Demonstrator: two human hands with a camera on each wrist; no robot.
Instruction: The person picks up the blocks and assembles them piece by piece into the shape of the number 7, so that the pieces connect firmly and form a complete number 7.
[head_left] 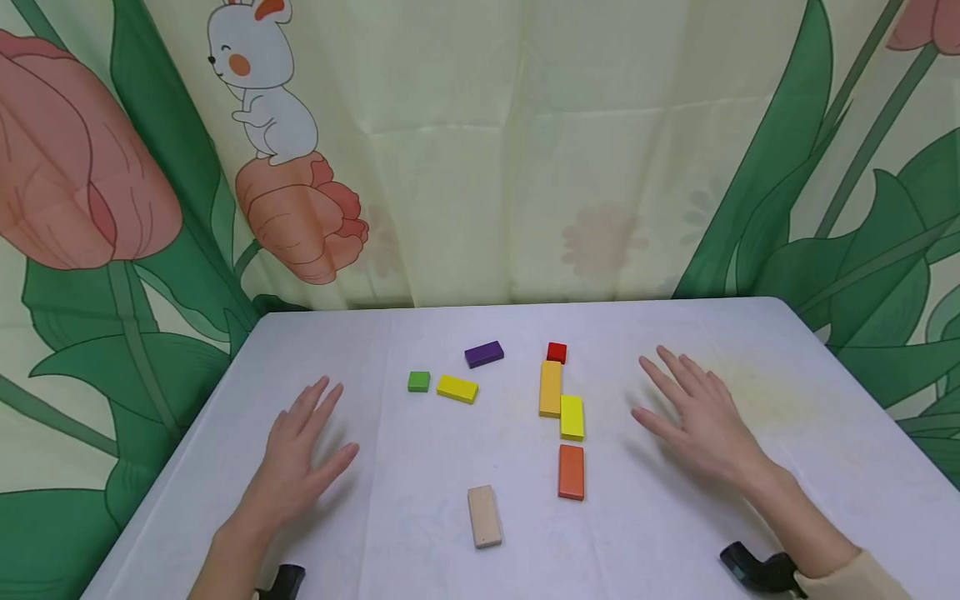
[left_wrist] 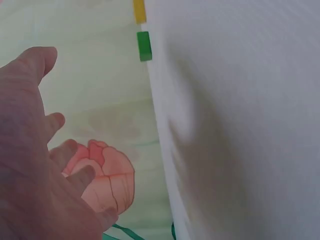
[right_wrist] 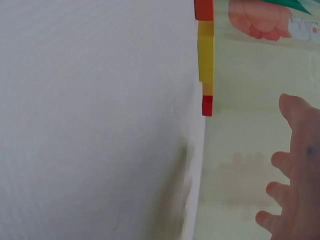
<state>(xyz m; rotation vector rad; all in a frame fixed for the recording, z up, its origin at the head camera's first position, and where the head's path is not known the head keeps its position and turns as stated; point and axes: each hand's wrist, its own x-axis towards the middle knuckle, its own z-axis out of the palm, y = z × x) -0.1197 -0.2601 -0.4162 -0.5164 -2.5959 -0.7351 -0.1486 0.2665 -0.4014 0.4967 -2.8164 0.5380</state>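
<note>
My left hand [head_left: 292, 462] hovers over the left part of the table, fingers spread, holding nothing; a green block [head_left: 418, 382] is the nearest to it. On the right, my other hand [head_left: 705, 421] is raised with fingers apart and holds nothing. Nearest to it is a column of blocks: red [head_left: 557, 352], orange-yellow [head_left: 550, 389], yellow [head_left: 572, 418] and, a small gap below, orange [head_left: 572, 472]. In the left wrist view the left hand [left_wrist: 55, 160] shows beside the green block [left_wrist: 144, 46]. The right wrist view shows the right hand [right_wrist: 300, 165] and the red block [right_wrist: 207, 106].
A purple block [head_left: 484, 354] and another yellow block [head_left: 457, 389] lie near the green one. One plain wooden block [head_left: 485, 517] lies at the front middle of the white-covered table [head_left: 420, 467]. Behind the table hangs a printed curtain [head_left: 465, 167].
</note>
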